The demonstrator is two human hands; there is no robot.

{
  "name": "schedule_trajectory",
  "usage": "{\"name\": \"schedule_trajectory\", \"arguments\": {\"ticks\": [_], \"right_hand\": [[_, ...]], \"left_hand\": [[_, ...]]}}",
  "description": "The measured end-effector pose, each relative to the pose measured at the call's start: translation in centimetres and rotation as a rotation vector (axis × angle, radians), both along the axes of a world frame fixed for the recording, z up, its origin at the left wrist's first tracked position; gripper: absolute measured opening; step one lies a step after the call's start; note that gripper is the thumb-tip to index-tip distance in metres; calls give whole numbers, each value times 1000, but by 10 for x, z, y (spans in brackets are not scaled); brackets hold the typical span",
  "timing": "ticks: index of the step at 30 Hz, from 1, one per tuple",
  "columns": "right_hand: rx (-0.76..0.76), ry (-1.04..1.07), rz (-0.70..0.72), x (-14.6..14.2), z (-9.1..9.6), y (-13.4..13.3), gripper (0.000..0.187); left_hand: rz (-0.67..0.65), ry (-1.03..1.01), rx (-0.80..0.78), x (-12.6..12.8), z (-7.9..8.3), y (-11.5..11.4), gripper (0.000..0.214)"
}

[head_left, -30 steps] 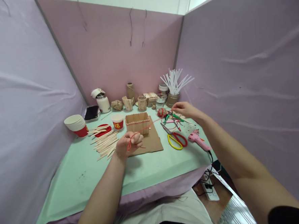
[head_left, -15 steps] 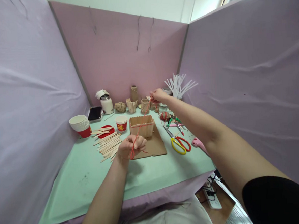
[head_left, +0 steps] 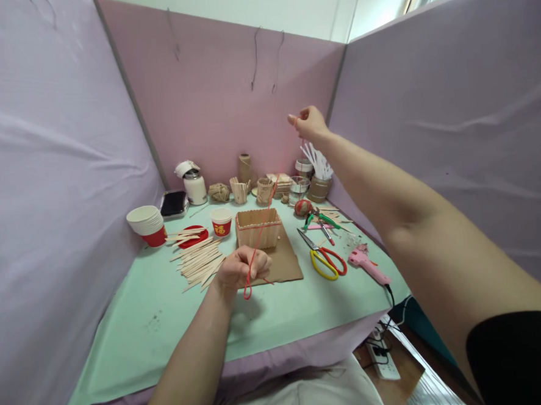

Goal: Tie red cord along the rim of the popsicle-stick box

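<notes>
Right hand (head_left: 310,123) up and to the right since half a second ago: then behind the box (head_left: 249,235), now high against the pink wall (head_left: 218,102), above the jars. Left hand (head_left: 243,266) roughly where it was; the loop below it hangs longer.

Left grip: fingers curled into a loose fist, closed on red yarn (head_left: 266,214). Loop drops under the fist; a short tail pokes out at the finger side, over the cardboard (head_left: 287,265).

Right grip: thumb and fingertips brought together in a pinch, red yarn at the tips. One strand hangs beneath, toward the ball (head_left: 303,208); its lower part too thin to follow.

Yarn: from the left fist it slants up and right, passing in front of the box, then fades against the background before reaching the right hand.

Box stands on the cardboard, just beyond the left hand, red line along its rim. Sticks (head_left: 198,263) on the surface (head_left: 169,340) to the left. Scissors (head_left: 324,263) to the right, blades slightly parted; pliers (head_left: 321,218) near the ball; glue gun (head_left: 368,267) farther right.
</notes>
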State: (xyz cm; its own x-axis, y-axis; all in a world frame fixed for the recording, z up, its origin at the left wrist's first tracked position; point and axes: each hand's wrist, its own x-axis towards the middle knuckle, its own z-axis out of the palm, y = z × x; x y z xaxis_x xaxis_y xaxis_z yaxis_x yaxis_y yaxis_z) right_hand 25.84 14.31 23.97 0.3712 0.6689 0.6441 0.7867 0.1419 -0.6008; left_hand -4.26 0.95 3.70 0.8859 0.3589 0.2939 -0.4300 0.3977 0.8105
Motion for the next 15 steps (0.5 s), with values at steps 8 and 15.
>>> {"name": "schedule_trajectory", "arguments": {"ticks": [8,15], "right_hand": [[10,-143,-176,3,69,-40,56],[265,-274,-117,16,93,-76,31]], "left_hand": [[-71,24,58,1,0,-3,34],[-60,41,66,2,0,-3,37]]}}
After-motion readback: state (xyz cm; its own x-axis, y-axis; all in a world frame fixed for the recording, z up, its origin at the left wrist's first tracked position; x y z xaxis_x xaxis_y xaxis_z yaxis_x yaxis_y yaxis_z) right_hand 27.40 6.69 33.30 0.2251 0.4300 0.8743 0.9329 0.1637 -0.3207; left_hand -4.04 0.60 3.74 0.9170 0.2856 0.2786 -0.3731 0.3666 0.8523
